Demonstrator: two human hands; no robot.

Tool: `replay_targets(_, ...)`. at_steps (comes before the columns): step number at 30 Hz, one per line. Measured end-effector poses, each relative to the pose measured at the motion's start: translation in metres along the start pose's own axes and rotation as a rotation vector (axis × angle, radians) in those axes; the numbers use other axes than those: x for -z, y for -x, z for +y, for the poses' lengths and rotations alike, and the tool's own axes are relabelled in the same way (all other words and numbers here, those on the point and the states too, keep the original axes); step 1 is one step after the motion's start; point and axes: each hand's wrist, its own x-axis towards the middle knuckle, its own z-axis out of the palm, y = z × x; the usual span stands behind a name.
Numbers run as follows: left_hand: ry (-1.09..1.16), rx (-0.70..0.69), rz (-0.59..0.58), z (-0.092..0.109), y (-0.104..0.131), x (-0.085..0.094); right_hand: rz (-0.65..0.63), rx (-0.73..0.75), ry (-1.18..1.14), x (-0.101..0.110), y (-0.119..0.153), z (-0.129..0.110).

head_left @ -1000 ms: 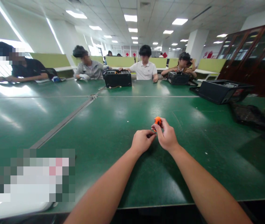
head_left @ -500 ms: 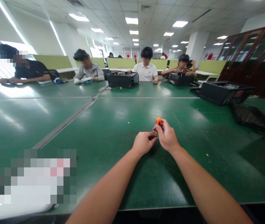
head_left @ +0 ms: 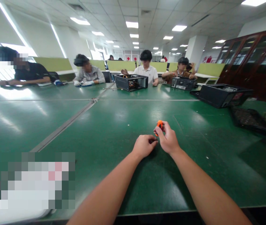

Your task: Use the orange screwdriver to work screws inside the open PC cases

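My right hand (head_left: 168, 137) is closed around the orange and black handle of a small tool (head_left: 159, 124), held upright over the green table (head_left: 109, 125). Just left of it, my left hand (head_left: 144, 146) is pinched near the tool's lower end. Whatever lies between the left fingertips is too small and hidden to make out. The two hands are close together, low over the table top.
A pixelated white object (head_left: 29, 193) lies at the front left. Black computer cases (head_left: 131, 82) stand on the far side, another case (head_left: 224, 95) at the right, with a dark panel (head_left: 250, 120) nearer. Several people sit across the table.
A person opposite has turned and shifted the black computer case to the right; the case beside it has also turned. My hands keep nearly the same pose.
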Motion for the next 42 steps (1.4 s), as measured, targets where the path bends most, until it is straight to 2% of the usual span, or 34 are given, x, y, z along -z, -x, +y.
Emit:
replay_targets(6, 0.049, -0.074, 0.141, 0.005, -0.001, 0.003, 0.133, 0.115, 0.0, 0.002, 0.001, -0.009)
replay_targets(13, 0.001, -0.046, 0.029, -0.002, -0.003, 0.002, 0.127, 0.131, 0.066, 0.002, -0.002, -0.004)
replay_targets(16, 0.005, -0.049, 0.096, -0.001, -0.003, 0.004, 0.167, 0.114, 0.029, 0.003, 0.0, -0.004)
replay_targets(19, 0.021, -0.073, 0.163, 0.003, -0.003, 0.005, 0.186, 0.173, 0.004, 0.003, 0.002, -0.008)
replay_targets(22, 0.007, -0.083, 0.124, 0.005, -0.001, 0.004, 0.151, 0.227, 0.059, 0.001, 0.002, -0.008)
replay_targets(25, -0.021, -0.064, 0.006, 0.004, -0.001, 0.002, 0.056, 0.192, 0.115, -0.001, 0.001, -0.006)
replay_targets(27, -0.023, -0.052, -0.029, 0.003, -0.001, 0.002, 0.024, 0.168, 0.116, -0.002, 0.001, -0.004)
replay_targets(31, -0.007, -0.036, 0.03, 0.0, -0.002, 0.001, 0.054, 0.159, 0.087, -0.001, 0.001, -0.001)
replay_targets(36, 0.009, -0.024, 0.018, -0.002, -0.002, 0.0, 0.026, 0.133, 0.094, -0.002, 0.0, 0.0)
replay_targets(42, 0.059, -0.023, 0.032, 0.001, -0.003, 0.002, 0.023, 0.176, 0.099, -0.003, 0.001, -0.005)
